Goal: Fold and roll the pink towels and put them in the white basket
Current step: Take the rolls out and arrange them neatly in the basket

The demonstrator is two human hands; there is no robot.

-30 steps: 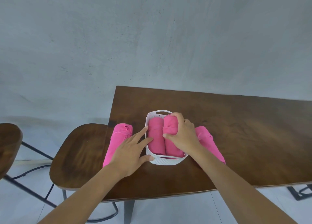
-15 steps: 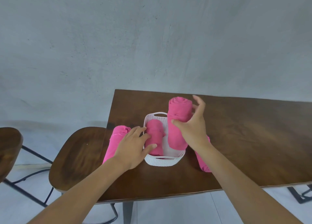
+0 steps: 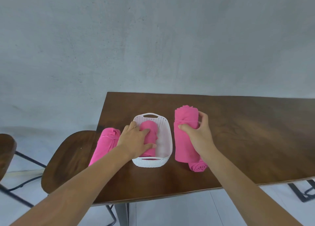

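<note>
Right hand closes round the middle of a rolled pink terry towel, thumb on the left side and fingers curled over the right, a full wraparound hold. This roll sits to the right of the white perforated plastic basket, outside it, its length running from near to far. It overlaps a second pink towel roll that lies on the dark brown wooden table just nearer the viewer. Whether the held roll is lifted or resting on that one cannot be told.

Left hand lies across a third pink towel roll inside the left half of the basket, fingers laid loosely over it rather than clamped. The right half of the basket is bare. A fourth pink towel roll lies on the table's left edge, just left of the basket.

Judging by its look, the held towel is light, soft and squashy, and likely to unwind if pinched at one end. A grasp round the middle, over the loose flap, should keep it wound.

Left of the table stands a brown wooden stool.
</note>
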